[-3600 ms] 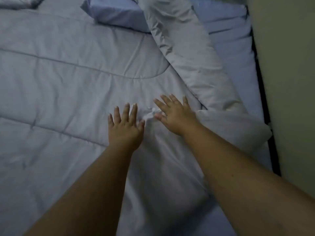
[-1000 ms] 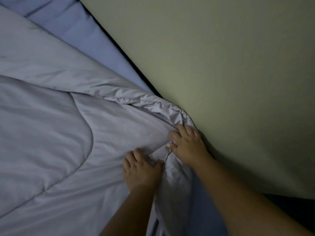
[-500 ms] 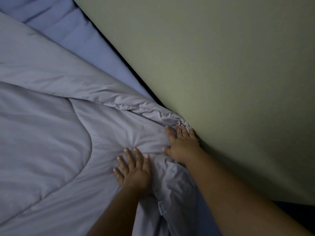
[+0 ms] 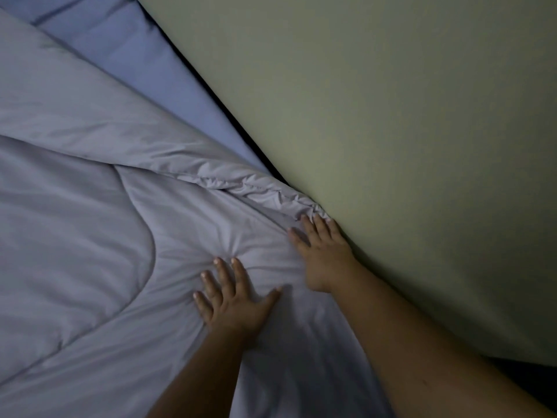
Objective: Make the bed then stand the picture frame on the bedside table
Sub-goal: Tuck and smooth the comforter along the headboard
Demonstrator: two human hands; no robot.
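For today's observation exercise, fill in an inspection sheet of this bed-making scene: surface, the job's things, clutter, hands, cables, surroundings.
Surface: blue bed sheet, bare in a strip along the wall side.
Job's things: grey quilted comforter spread over the bed, its edge bunched in wrinkles by the wall; picture frame and bedside table not in view.
Clutter: nothing seen.
Hands: left hand flat on the comforter, fingers spread; right hand flat on the comforter's edge, against the wall. Neither grips anything.
Cables: nothing seen.
Surroundings: plain pale green wall right beside the bed, a dark gap between them; dim light.
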